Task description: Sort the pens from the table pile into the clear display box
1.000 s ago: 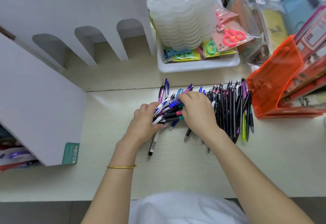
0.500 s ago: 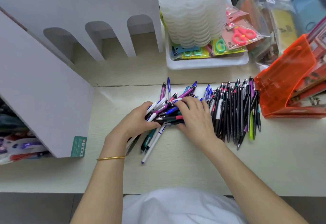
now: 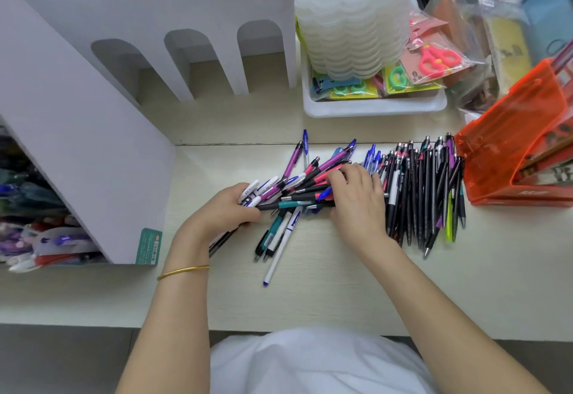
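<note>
- An orange box (image 3: 511,151) stands just right of the pens (image 3: 310,190); a white tray (image 3: 372,108) lies behind them and a grey stand (image 3: 93,145) to the left.
- The purple, blue and black pens lie crossed on the table (image 3: 341,285).
- The left hand (image 3: 223,212) and the right hand (image 3: 356,201) each grip 1 end of the bundle.

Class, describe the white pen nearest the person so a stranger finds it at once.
Start at the cream table, find the heap of mixed pens between the left hand and right hand. From its lower edge one pen slants toward the table's front; unlike its dark-gripped neighbours, it is white down to a blue tip.
</note>
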{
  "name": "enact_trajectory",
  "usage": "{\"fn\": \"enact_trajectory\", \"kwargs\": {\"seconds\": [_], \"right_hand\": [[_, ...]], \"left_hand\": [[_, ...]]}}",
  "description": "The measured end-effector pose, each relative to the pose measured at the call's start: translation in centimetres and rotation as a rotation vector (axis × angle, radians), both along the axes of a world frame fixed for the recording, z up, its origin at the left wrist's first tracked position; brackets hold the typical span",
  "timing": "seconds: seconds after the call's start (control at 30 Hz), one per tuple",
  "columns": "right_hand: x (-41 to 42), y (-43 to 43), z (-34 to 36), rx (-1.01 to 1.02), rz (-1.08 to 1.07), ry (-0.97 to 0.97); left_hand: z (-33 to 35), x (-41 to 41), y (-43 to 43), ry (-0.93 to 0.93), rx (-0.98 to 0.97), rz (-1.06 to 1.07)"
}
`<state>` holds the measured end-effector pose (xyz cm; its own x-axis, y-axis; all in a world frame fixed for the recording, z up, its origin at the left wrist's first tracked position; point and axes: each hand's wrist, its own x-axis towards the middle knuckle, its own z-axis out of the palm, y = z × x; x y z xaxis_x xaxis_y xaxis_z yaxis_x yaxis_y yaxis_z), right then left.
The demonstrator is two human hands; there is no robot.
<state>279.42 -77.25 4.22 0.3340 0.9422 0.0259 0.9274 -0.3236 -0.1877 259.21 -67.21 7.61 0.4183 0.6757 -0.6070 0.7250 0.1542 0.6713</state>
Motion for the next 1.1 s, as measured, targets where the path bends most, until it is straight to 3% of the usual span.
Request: {"fn": "enact_trajectory", "kwargs": {"seconds": [0.13,0.33,0.43,0.5,0.6,0.73,0.8,0.9,1.0,1.1], "right_hand": [[0.1,0.0,0.1,-0.001,0.004,-0.028],[-0.2,-0.5,1.1,-0.162,0.034,-0.019],[-0.1,-0.4,1.8,-0.197,0.043,0.017],[-0.4,0.0,2.7,-0.043,0.044,0.081],[-2.0,1.2,5.3,0.151,-0.018,0.509],[-4.9,2.9,7.0,-0.014,-0.192,1.292],[-6.4,3.2,6.5,-0.143,-0.301,1.52],[-8.1,4.4,6.1,0.014,-0.373,1.57],[-8.6,6.7,7.8,0.226,-0.247,1.593],[-9.1,9.2,10.1,0.269,-0.019,1.369]], "left_hand": [[0.8,-2.1,0.6,0.004,-0.064,0.067],[2.4,-4.4,1.5,-0.05,-0.092,0.182],[2.8,-4.0,1.5,-0.181,-0.122,0.29],[2.8,-3.3,1.4,-0.314,-0.191,0.362],[2.5,-2.0,0.7,-0.593,-0.317,0.516],[2.1,-0.3,-0.1,-0.929,-0.377,0.719],[2.2,0.3,0.1,-1.024,-0.329,0.78],[2.9,0.9,0.4,-0.993,-0.181,0.782],[3.1,1.1,0.7,-0.82,0.056,0.698],[2.7,1.0,0.9,-0.633,0.289,0.588]]}}
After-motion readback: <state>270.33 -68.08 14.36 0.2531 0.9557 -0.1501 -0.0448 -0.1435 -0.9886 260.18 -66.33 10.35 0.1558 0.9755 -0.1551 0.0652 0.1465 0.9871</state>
